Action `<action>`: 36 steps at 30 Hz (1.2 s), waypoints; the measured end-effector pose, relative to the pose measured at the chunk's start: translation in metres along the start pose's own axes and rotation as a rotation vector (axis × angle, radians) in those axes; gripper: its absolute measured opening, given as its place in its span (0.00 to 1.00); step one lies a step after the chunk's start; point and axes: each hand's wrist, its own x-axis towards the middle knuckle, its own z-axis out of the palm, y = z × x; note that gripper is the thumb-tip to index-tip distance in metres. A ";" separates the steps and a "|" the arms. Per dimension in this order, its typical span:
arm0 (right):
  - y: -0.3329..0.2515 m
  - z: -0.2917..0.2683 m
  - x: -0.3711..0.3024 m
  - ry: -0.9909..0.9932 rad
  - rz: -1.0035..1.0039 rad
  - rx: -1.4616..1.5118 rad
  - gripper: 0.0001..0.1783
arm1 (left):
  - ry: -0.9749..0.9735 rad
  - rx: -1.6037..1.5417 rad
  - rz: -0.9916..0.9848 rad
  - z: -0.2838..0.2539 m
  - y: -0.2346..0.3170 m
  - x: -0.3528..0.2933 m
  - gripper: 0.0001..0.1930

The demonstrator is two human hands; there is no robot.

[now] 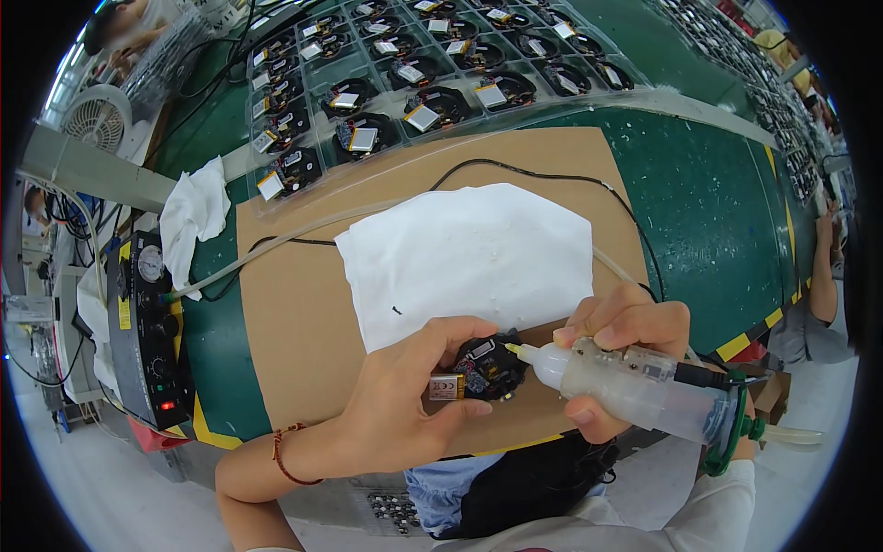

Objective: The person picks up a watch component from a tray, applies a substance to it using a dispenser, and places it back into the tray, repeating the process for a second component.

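Note:
My left hand (395,396) grips a round black electronic assembly (492,363) by its left side, thumb below and fingers above. A small silver battery pouch (447,387) hangs at that assembly's left edge, near my palm. In my right hand (625,340) is a translucent glue dispensing syringe (644,386), held nearly level. Its yellow-green needle tip (512,349) points left and meets or hovers just over the assembly's upper right edge; contact cannot be made out. A green cap with an air hose (782,434) closes the syringe's back end.
Brown cardboard (294,340) covers the green bench, with a white cloth (469,258) on it. Beyond stands a clear compartment tray (405,147) of similar black assemblies. A black dispenser controller (147,322) with a gauge sits left. A black cable (552,175) crosses the cardboard. Other people work nearby.

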 end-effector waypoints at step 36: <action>-0.006 -0.003 0.001 -0.080 0.050 0.036 0.32 | -0.032 0.081 0.088 -0.002 0.002 0.001 0.28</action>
